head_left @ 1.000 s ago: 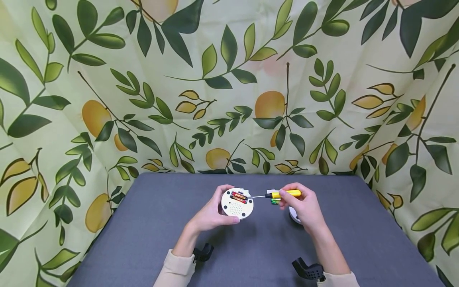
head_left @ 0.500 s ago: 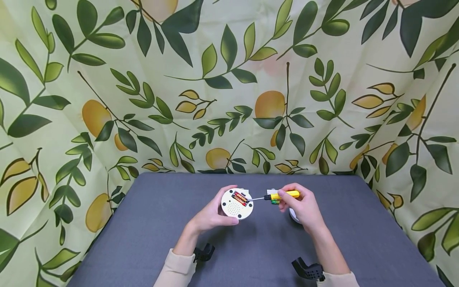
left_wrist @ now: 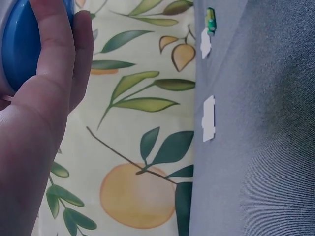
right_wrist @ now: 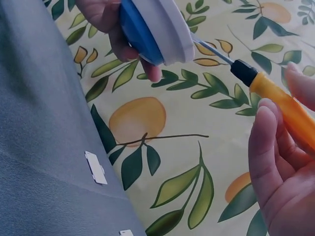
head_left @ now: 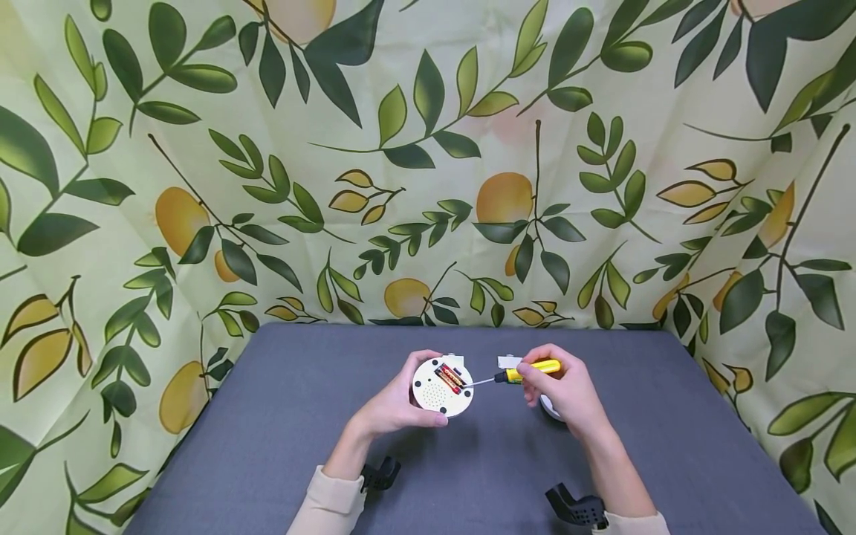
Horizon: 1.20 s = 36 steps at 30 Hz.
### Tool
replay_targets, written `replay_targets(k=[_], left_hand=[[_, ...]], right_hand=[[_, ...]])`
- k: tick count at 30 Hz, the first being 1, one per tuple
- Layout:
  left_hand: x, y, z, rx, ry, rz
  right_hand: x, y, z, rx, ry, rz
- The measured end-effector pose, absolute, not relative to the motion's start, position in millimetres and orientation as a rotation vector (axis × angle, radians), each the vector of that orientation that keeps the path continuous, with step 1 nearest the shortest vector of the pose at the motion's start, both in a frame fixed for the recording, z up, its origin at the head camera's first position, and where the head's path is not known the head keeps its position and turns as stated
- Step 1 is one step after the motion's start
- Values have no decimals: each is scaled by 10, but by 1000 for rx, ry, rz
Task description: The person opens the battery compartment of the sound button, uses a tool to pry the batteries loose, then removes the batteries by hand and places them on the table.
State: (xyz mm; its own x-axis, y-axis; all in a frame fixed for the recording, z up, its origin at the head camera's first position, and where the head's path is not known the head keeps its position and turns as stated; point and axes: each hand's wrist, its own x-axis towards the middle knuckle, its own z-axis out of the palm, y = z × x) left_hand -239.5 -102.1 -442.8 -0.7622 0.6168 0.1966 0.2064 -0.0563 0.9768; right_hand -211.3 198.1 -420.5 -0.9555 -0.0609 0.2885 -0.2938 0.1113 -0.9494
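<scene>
My left hand [head_left: 394,401] grips a round white device [head_left: 435,400] by its edge, its underside facing me. Two red-and-black batteries [head_left: 449,377] lie in its open compartment. In the left wrist view, the device's other side shows a blue dome [left_wrist: 22,49]. My right hand [head_left: 567,390] pinches a yellow-handled screwdriver [head_left: 540,368] between thumb and fingers. Its thin metal shaft [right_wrist: 214,49] points left, the tip right at the lower right end of the batteries. From the right wrist, that tip is hidden behind the device's white rim [right_wrist: 179,34].
Two small white covers [left_wrist: 209,118] lie on the grey cloth-covered table [head_left: 301,371], one behind the device, one near the screwdriver. A green battery [left_wrist: 211,20] lies by the farther cover. A second round white thing [head_left: 551,407] sits partly behind my right hand. Leaf-patterned cloth hangs behind.
The device has turned clockwise in my left hand, so the batteries slope more steeply. The screwdriver tip has moved slightly lower, staying at the batteries' right end.
</scene>
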Motion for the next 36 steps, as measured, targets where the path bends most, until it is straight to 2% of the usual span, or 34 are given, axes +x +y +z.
replay_targets(k=[13,36], left_hand=[[-2406,-1045,-4418,975,1855,1860],[-2411,-1079,-4432,983,1824,1848]], right_hand=[[-2065,1989,-4140,333,-2351,1823],[-2033,2011,-4170,700,-2294,1694]])
